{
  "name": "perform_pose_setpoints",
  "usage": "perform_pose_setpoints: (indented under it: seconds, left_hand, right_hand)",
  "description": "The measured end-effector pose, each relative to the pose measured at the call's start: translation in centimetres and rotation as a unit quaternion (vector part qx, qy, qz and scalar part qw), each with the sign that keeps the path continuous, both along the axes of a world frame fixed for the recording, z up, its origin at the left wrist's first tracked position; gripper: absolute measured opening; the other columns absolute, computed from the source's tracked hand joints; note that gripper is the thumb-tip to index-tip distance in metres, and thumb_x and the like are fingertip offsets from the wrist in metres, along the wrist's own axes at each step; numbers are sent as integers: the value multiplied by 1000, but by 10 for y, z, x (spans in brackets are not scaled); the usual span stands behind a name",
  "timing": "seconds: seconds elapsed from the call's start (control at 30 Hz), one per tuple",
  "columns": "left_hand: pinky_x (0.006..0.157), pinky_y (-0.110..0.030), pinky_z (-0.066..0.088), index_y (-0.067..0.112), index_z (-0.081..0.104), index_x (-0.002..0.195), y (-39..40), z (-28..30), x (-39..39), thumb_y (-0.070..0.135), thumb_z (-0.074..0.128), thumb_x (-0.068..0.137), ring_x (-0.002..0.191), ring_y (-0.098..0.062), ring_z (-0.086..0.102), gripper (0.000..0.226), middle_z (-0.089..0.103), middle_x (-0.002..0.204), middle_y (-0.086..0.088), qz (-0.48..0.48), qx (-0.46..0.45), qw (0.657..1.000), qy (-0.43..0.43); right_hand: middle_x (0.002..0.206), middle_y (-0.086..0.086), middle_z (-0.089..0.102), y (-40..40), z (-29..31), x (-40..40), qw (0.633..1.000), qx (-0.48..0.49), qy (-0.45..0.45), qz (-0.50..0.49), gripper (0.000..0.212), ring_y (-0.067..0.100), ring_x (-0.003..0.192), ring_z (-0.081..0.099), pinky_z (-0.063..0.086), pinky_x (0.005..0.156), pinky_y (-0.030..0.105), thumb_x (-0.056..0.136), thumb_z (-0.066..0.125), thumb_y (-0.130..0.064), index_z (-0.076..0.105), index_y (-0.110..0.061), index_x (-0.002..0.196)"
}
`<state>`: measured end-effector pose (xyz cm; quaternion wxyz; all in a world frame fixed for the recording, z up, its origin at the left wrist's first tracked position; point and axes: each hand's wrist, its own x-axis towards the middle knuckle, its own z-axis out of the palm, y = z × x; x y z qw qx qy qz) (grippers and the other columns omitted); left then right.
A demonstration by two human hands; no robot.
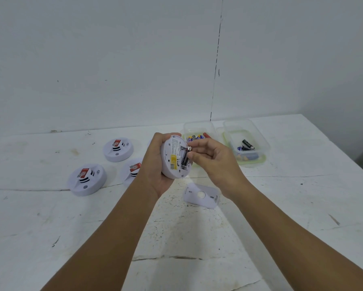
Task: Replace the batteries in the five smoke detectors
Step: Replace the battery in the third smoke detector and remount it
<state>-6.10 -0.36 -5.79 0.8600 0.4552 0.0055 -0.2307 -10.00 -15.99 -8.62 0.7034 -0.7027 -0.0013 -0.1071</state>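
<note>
- Smoke detector (173, 157) in the head view is held above the white table (281, 206), its back turned to the camera, just in front of the left clear tub (199, 128).
- Left hand (157, 164) grips the detector, fingers curled round its far rim and thumb under its near edge.
- Right hand (212, 158) pinches a black battery (185, 157) between thumb and forefinger; the battery lies in the detector's open compartment, and the other fingers are loosely curled.
- White cover plate (201, 195) lies flat on the table, just below the detector.
- Three more detectors (87, 179) sit face up to the left of the held one.
- Right clear tub (246, 141), right of the held detector, holds loose batteries.
</note>
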Motion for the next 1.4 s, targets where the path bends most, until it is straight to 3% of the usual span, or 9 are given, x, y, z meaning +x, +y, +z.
perform_pose_setpoints:
  seconds: [0.17,0.27,0.43,0.57,0.7,0.9,1.07,1.27,1.4]
  left_hand:
    - [74,-35,52,14,66,96,-1,3,0,30,56,89,73,-23,63,20,66,85,-8,-11,-12,1000,-3]
    - [78,-36,51,15,67,95,-3,4,1,32,61,82,77,-25,63,23,65,89,-10,-13,-20,1000,-3]
    - [81,-37,49,17,69,95,-5,1,3,35,65,74,83,-25,61,29,63,99,-11,-18,-42,999,11]
    - [80,-37,48,19,69,91,-6,-5,4,36,64,74,96,-27,58,25,62,99,-10,-14,-65,997,32]
    - [69,-31,48,19,67,89,-9,-6,4,35,61,74,77,-22,64,23,63,95,-9,-12,-75,997,31]
    - [64,-29,44,18,66,92,-10,-12,12,35,54,89,72,-19,57,21,61,87,-7,0,-54,998,33]
    - [64,-28,42,17,63,93,-10,-14,23,36,49,94,68,-19,55,24,60,80,-6,-3,-41,998,39]
    - [88,-43,45,14,65,91,-12,-14,47,35,54,93,89,-33,56,23,57,98,-14,-4,6,999,37]
    - [95,-47,44,16,66,96,-13,-17,66,38,58,89,104,-36,52,25,56,107,-15,6,53,998,32]
  right_hand:
    - [93,-6,77,-2,0,4,998,-58,-6,-29,19,13,88,73,58,91,30,89,82,-19,80,-27,106]
    - [95,-7,75,-3,-2,5,993,-106,-31,-45,19,10,85,70,56,86,24,90,81,-21,80,-25,108]
    - [98,-10,71,2,-5,1,981,-171,-71,-63,22,9,91,69,58,91,32,92,78,-21,79,-26,114]
    - [102,-5,68,6,-9,-1,967,-221,-103,-73,28,2,94,65,54,90,24,94,76,-22,76,-24,122]
    - [105,0,64,11,-19,0,957,-248,-120,-88,31,7,98,64,52,92,23,96,74,-23,73,-22,128]
    - [98,1,57,13,-32,5,935,-293,-166,-115,28,17,94,59,50,87,28,98,70,-20,75,-18,125]
    - [96,-1,57,8,-30,14,933,-320,-139,-91,29,15,92,56,48,82,22,99,69,-26,74,-21,127]
    - [98,-7,74,-23,-13,36,963,-250,-46,-86,23,2,99,65,51,93,27,102,66,-24,78,-26,121]
    - [92,-13,72,-43,8,60,930,-352,-9,-102,18,-12,75,58,38,74,2,101,65,-21,80,-20,111]
